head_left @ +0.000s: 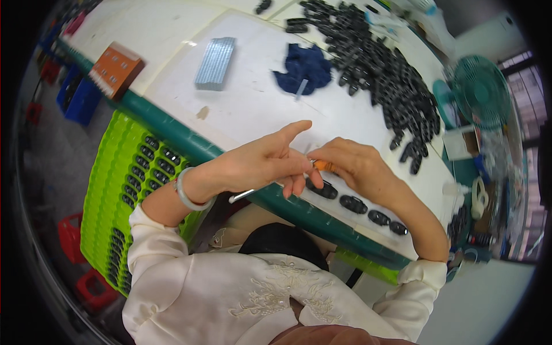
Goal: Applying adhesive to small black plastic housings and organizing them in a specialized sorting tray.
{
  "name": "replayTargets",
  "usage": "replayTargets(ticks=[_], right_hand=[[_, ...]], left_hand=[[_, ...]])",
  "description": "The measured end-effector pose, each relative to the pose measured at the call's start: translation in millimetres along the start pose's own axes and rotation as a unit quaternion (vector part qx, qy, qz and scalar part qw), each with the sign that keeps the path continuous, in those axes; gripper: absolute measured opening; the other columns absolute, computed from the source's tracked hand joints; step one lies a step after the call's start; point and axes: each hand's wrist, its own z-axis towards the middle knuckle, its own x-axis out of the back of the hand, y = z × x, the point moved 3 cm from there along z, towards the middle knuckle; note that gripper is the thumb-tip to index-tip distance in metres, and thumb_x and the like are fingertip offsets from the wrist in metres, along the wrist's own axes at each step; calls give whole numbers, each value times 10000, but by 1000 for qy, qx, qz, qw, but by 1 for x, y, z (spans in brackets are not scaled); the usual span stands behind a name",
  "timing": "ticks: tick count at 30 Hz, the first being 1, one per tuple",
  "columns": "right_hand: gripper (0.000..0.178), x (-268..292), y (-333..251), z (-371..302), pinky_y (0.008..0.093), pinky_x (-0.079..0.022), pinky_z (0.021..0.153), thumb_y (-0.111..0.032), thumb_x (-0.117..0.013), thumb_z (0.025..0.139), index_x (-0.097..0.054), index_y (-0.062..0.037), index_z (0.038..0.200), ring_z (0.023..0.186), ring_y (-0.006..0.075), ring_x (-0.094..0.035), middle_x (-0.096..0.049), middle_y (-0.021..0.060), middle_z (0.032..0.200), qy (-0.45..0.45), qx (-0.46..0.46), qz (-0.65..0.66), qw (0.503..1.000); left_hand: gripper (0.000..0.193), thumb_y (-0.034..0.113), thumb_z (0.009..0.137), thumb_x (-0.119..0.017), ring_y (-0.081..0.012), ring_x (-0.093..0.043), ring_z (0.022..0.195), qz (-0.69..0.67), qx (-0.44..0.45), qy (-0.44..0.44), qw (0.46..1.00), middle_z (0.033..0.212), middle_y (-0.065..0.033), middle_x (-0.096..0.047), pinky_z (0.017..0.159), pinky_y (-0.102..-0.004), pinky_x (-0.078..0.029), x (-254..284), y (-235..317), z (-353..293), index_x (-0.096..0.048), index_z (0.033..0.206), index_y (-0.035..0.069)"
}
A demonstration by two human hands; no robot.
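Note:
Both of my hands meet in front of me over the table's near edge. My left hand (273,164), with a pale bangle on the wrist, has its thumb stretched out and its other fingers partly curled. A thin silvery rod (241,196) sticks out beneath that hand. Pinched in my right hand (359,167) is a small orange piece (325,166), touching the left fingers. Whether the rod and the orange piece are one tool is hidden. Beside and below my right hand, several glossy black oval parts (353,203) lie in a row on the table.
A heap of black parts (379,80) covers the far right. Beyond my hands are a dark blue cloth (303,68) and a silvery ribbed stack (215,63). An orange-brown box (117,69) sits at the left edge, above green trays (106,172) of black parts. A green fan (480,92) stands right.

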Motion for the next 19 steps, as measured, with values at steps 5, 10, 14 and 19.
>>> replayTargets(ticks=[5, 10, 14, 19], right_hand=[[216, 8, -11, -85, 266, -479, 586, -43, -553, 818, -579, -25, 1032, 614, 146, -584, -595, 91, 804, 181, -163, 115, 963], [240, -23, -22, -146, 192, -432, 510, -154, -487, 903, -561, 40, 1024, 558, 96, -547, -581, 71, 727, 284, -278, 496, 772], [251, -38, -28, -177, 198, -419, 490, -155, -485, 904, -546, 52, 1033, 540, 106, -547, -580, 82, 726, 310, -281, 562, 714], [259, -41, -18, -214, 205, -443, 516, -127, -471, 906, -522, 53, 1086, 552, 121, -558, -583, 92, 740, 313, -257, 581, 706]], left_hand=[[552, 251, 911, -458, -190, -598, 665, -154, 71, -114, 979, 967, -243, -585, 595, -267, -510, -31, 27, 2, -227, 1338, -12], [555, 186, 819, -619, -174, -590, 669, 39, -94, -209, 973, 935, -191, -558, 611, -247, -498, -67, -2, 26, -368, 1269, -22], [324, 39, 776, -648, -114, -571, 717, 225, -55, -174, 957, 904, -81, -527, 621, -201, -471, -118, -24, 51, -468, 1042, -1], [321, 72, 772, -661, -125, -593, 781, 228, -69, -128, 963, 972, -110, -564, 630, -212, -489, -137, -42, 76, -403, 961, 37]])
